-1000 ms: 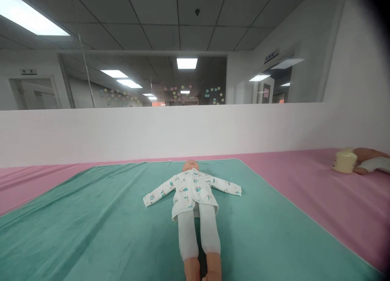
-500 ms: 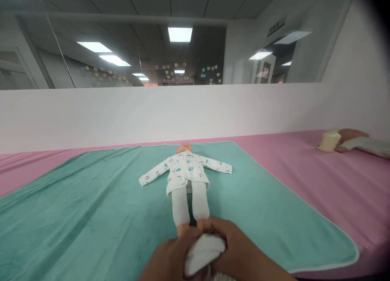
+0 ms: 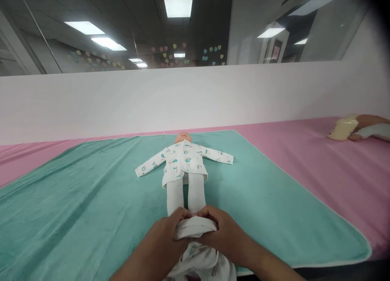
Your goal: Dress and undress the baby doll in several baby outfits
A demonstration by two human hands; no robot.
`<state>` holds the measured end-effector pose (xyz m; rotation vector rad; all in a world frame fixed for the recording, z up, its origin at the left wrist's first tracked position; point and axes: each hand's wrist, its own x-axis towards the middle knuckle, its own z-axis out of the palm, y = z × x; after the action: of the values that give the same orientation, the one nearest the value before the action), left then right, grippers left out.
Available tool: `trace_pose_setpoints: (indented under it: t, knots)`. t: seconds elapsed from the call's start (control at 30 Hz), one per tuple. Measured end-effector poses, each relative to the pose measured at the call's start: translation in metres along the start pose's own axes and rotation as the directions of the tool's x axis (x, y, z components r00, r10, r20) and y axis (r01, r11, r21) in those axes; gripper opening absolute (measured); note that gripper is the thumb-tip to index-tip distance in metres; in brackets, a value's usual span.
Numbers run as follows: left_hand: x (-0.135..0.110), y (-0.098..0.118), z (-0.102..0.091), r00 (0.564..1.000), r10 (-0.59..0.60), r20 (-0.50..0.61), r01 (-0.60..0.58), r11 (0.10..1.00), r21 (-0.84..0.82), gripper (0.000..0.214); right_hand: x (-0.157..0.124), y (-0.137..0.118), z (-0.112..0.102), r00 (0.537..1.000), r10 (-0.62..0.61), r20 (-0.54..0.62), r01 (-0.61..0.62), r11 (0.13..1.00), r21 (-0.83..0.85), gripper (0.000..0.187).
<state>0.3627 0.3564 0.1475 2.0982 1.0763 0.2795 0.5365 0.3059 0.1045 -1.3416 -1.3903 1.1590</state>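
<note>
A baby doll lies on its back on a green blanket, arms spread, head toward the wall. It wears a white printed jacket; its legs are white, and its feet are hidden behind my hands. My left hand and my right hand grip the bunched top of white printed baby pants from either side. The thumbs lie at the far edge of the gathered cloth, close to the doll's lower legs. Whether the cloth touches the feet I cannot tell.
The blanket lies over a pink sheet. At the far right lie a cream-coloured object and a skin-toned shape with white cloth. A white wall with a reflective window stands behind the doll.
My view has tipped downward. My hands have come apart slightly and now show more clearly, with more of the printed cloth hanging below them. The doll lies as before.
</note>
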Motion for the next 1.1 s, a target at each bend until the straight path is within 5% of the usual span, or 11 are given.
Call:
trace_pose_setpoints:
  t: [0.27, 0.43, 0.6, 0.83, 1.0, 1.1]
  knots:
    - [-0.009, -0.004, 0.006, 1.000, 0.027, -0.010, -0.023, 0.961, 0.276, 0.020, -0.014, -0.011, -0.008, 0.995, -0.053, 0.081, 0.060, 0.994, -0.090, 0.032]
    - [-0.012, 0.000, 0.009, 0.998, 0.037, -0.052, -0.018, 0.945, 0.328, 0.018, -0.019, -0.007, -0.004, 0.983, -0.183, -0.003, 0.173, 0.931, -0.320, 0.040]
    - [-0.011, 0.006, 0.008, 0.997, 0.043, -0.067, -0.024, 0.963, 0.269, 0.020, -0.024, -0.003, -0.003, 0.977, -0.188, -0.096, 0.123, 0.875, -0.469, 0.023]
    - [-0.005, 0.013, 0.000, 1.000, 0.015, -0.012, -0.017, 0.985, -0.170, 0.020, -0.029, -0.011, -0.014, 0.996, -0.086, 0.011, 0.087, 0.996, -0.038, 0.021]
    - [0.001, 0.026, -0.010, 0.979, 0.086, 0.183, 0.052, 0.768, -0.638, 0.024, -0.018, -0.002, -0.016, 0.996, -0.017, 0.088, -0.007, 0.965, 0.261, 0.032]
    - [0.006, 0.029, -0.008, 0.963, 0.112, 0.244, 0.092, 0.716, -0.692, 0.029, -0.012, -0.001, -0.016, 0.992, 0.065, 0.106, -0.099, 0.927, 0.362, 0.031]
